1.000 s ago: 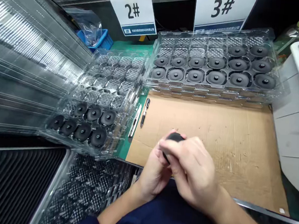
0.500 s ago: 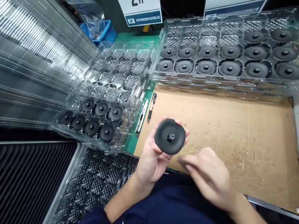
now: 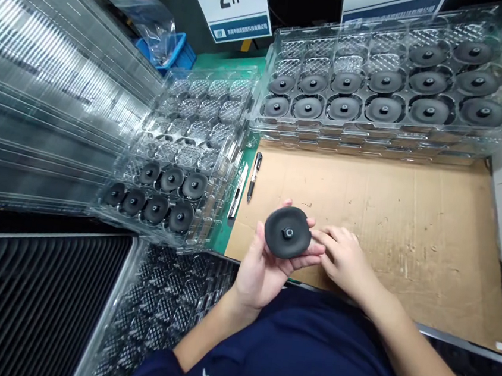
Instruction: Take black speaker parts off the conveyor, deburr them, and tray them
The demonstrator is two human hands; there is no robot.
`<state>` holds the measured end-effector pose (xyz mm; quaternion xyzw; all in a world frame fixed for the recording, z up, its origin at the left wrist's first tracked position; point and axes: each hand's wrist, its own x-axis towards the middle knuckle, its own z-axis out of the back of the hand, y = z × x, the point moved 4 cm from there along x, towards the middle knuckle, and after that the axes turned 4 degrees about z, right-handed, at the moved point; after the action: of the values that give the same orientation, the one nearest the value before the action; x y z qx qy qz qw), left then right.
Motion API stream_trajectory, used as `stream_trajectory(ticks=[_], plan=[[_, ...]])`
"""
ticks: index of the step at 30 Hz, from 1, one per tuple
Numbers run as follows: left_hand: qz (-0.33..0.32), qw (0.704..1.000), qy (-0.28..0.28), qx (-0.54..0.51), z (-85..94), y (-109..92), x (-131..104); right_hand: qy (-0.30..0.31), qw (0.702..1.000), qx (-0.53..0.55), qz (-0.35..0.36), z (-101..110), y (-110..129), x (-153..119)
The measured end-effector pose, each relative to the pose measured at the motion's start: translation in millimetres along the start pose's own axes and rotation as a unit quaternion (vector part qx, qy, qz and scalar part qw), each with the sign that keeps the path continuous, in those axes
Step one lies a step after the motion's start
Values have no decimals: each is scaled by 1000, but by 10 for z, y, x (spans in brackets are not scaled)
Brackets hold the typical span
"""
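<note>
A black rounded-square disc (image 3: 276,238) with a short hollow stem at its centre rests in my left hand (image 3: 259,275). That hand is closed around it from below, fingers behind the disc and thumb along its left side, with the stem side facing up. At the disc's right edge is my right hand (image 3: 345,258), its fingers drawn together close to the left fingertips. What, if anything, the right fingertips pinch is hidden. Both hands are above the near part of the cardboard sheet (image 3: 388,202).
Clear plastic trays (image 3: 386,133) with several black discs are stacked at the back. Another clear tray (image 3: 213,208), partly filled with discs, lies on the left. A pen (image 3: 254,177) and a utility knife (image 3: 238,192) lie between. A blue bin (image 3: 185,55) stands behind.
My right hand has moved up and in to the disc's right edge. The disc has shifted and tilted slightly in my left hand, which still holds it.
</note>
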<state>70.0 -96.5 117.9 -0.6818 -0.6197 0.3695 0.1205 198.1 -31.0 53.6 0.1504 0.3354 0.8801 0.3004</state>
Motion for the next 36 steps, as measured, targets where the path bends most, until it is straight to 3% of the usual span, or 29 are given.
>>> stream_trajectory(ticks=[2,3,6,8,9,11,14,16,20,23,28,32,36], plan=[[-105,985,-10,136,13,-50,-34,-21,1000,-2,0,17,11,-19],[-171,960,-8,223,9,-82,-56,-40,999,9,0,67,24,-46],[-327,814,34,478,-58,-112,-110,-112,989,100,-11,310,97,-176],[-360,731,64,577,-92,-84,-105,-154,973,170,-37,456,152,-279],[-361,709,75,602,-102,-70,-94,-172,964,197,-55,506,175,-329],[-355,696,90,618,-120,-51,-80,-205,944,243,-88,564,209,-417],[-346,706,103,610,-157,-42,-97,-224,916,314,-108,595,243,-485],[-316,727,101,601,-170,-45,-112,-206,906,356,-99,618,271,-472],[-225,779,87,579,-173,-62,-118,-77,887,443,-100,648,323,-356],[-172,821,97,535,-179,-56,-110,18,845,521,-124,652,344,-278],[-65,882,108,454,-169,20,-83,84,789,596,-125,662,384,-202],[-2,903,123,412,-169,69,-63,107,764,623,-130,638,410,-191],[26,896,129,425,-154,91,-46,106,748,638,-148,601,401,-231]])
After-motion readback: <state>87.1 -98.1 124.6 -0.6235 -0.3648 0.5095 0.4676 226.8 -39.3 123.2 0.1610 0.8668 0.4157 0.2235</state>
